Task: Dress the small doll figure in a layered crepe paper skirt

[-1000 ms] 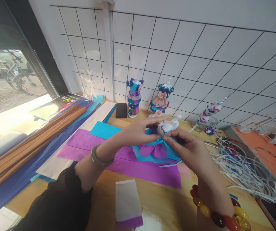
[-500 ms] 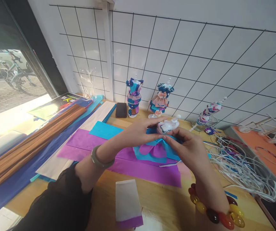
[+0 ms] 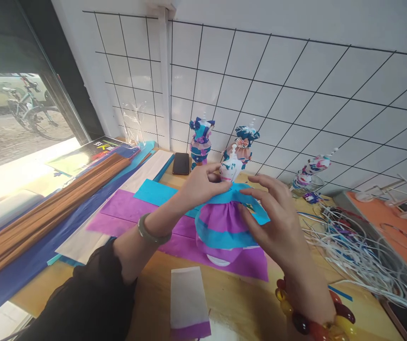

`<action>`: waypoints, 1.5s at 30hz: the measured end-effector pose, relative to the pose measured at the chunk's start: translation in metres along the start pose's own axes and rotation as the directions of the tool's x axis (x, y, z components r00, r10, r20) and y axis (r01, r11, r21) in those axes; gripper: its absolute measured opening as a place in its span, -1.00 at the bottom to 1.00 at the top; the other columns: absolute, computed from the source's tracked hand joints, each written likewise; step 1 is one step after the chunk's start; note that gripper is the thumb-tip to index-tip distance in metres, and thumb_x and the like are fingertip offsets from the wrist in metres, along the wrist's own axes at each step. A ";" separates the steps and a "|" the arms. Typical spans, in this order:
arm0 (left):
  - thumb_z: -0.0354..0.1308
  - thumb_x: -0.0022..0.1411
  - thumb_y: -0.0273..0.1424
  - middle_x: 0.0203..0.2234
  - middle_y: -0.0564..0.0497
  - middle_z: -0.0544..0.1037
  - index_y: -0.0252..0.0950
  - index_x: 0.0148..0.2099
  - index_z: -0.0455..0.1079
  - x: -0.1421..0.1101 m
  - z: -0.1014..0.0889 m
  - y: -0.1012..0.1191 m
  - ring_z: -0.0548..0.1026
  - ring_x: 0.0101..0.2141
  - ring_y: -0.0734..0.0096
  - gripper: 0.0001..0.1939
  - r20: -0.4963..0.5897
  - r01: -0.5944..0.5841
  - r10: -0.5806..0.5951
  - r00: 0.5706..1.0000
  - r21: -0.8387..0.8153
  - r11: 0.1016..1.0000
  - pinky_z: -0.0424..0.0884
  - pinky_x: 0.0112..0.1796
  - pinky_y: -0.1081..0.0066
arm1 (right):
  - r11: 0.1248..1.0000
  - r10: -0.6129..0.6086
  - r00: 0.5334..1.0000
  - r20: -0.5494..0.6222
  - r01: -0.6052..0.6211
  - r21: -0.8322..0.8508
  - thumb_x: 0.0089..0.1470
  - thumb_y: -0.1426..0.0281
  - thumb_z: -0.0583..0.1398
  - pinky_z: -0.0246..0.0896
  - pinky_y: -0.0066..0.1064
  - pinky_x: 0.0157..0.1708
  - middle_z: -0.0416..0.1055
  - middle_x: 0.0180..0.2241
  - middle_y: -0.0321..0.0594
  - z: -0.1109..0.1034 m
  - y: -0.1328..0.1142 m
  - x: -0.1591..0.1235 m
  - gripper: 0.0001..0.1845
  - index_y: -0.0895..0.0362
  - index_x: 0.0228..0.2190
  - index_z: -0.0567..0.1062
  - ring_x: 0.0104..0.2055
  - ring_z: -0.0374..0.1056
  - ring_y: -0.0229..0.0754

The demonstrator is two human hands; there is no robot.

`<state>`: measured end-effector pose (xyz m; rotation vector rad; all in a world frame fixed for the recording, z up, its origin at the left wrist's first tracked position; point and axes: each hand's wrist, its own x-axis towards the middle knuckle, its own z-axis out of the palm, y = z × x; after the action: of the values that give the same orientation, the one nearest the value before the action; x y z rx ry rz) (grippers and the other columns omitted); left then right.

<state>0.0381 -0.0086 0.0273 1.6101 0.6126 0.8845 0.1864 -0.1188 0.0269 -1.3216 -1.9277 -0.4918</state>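
A small white dress form point(image 3: 230, 171) stands upright, wearing a gathered crepe-paper skirt point(image 3: 221, 220) in purple and blue. My left hand point(image 3: 207, 182) is closed around it at the waist, with the thumb across the front. Blue crepe paper point(image 3: 217, 195) wraps the waist and sticks out to the right in a loop. Just right of the skirt my right hand point(image 3: 274, 213) is open, its fingers curved and apart beside that blue paper; contact is hard to tell. Under the form lie flat purple paper sheets point(image 3: 253, 265).
Dressed forms point(image 3: 200, 139) stand by the white grid wall, near a black phone point(image 3: 181, 164). Another form point(image 3: 317, 165) leans in a glass jar. White cords point(image 3: 359, 255) tangle at right. Brown folded paper point(image 3: 65, 201) lies at left, a small paper piece point(image 3: 190, 298) in front.
The dress form has gone from tipped away to upright, its skirt now facing me. My right hand has let go and its fingers have spread. My left hand keeps hold.
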 end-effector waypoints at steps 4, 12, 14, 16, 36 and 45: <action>0.22 -0.02 -0.42 -0.50 0.02 0.54 -0.38 -0.13 0.46 -0.001 0.001 0.000 0.47 -0.45 0.45 -0.66 0.004 0.048 -0.048 0.999 -0.031 0.998 0.36 -0.42 0.51 | 0.985 -0.085 0.996 -0.022 0.081 -0.150 0.01 0.54 0.21 0.21 0.00 -0.02 0.33 -0.02 0.07 0.008 0.002 -0.001 -0.75 0.15 -0.20 0.40 0.08 0.22 0.11; 0.23 -0.07 -0.45 -0.58 0.07 0.48 -0.39 -0.18 0.46 0.001 0.002 -0.004 0.40 -0.53 0.53 -0.68 0.020 0.093 -0.092 0.996 -0.063 0.994 0.27 -0.50 0.57 | 0.953 -0.229 0.973 -0.034 0.217 -0.213 0.03 0.54 0.24 0.28 -0.08 -0.19 0.42 -0.12 -0.01 0.013 -0.002 -0.002 -0.85 0.13 -0.31 0.44 -0.08 0.32 0.04; 0.23 -0.08 -0.46 -0.56 0.06 0.50 -0.39 -0.19 0.46 0.002 0.000 -0.004 0.40 -0.52 0.53 -0.68 -0.003 0.119 -0.119 0.993 -0.079 0.990 0.28 -0.50 0.56 | 0.951 -0.247 0.968 -0.039 0.235 -0.201 0.02 0.56 0.24 0.28 -0.10 -0.21 0.44 -0.15 -0.02 0.014 -0.003 -0.003 -0.84 0.15 -0.31 0.45 -0.10 0.32 0.03; 0.24 -0.08 -0.45 -0.57 0.05 0.50 -0.39 -0.22 0.46 0.005 -0.004 -0.005 0.40 -0.53 0.52 -0.71 -0.035 0.124 -0.127 0.991 -0.083 0.989 0.28 -0.51 0.56 | 0.950 -0.261 0.964 -0.043 0.249 -0.186 0.01 0.58 0.24 0.28 -0.12 -0.22 0.45 -0.19 -0.01 0.014 -0.003 -0.003 -0.83 0.17 -0.30 0.45 -0.12 0.33 0.02; 0.22 -0.05 -0.47 -0.45 -0.01 0.56 -0.41 -0.14 0.45 0.007 -0.005 -0.006 0.48 -0.38 0.44 -0.66 -0.098 0.060 -0.068 0.993 -0.083 0.995 0.34 -0.36 0.51 | 0.935 -0.318 0.948 0.013 0.316 -0.162 0.09 0.57 0.16 0.21 -0.27 -0.37 0.44 -0.33 -0.11 0.024 -0.014 -0.006 -0.80 0.13 -0.22 0.44 -0.29 0.29 -0.11; 0.22 -0.03 -0.44 -0.41 -0.03 0.57 -0.41 -0.12 0.43 0.006 -0.006 -0.004 0.51 -0.33 0.38 -0.64 -0.103 0.028 -0.038 0.994 -0.097 0.995 0.38 -0.31 0.47 | 0.972 -0.196 0.976 -0.097 0.181 -0.149 0.03 0.58 0.17 0.25 -0.19 -0.27 0.40 -0.26 -0.11 0.019 -0.003 -0.005 -0.65 0.04 -0.13 0.38 -0.19 0.32 -0.06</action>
<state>0.0367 0.0009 0.0252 1.4712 0.6584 0.9647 0.1783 -0.1105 0.0115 -1.1741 -1.9642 -0.7916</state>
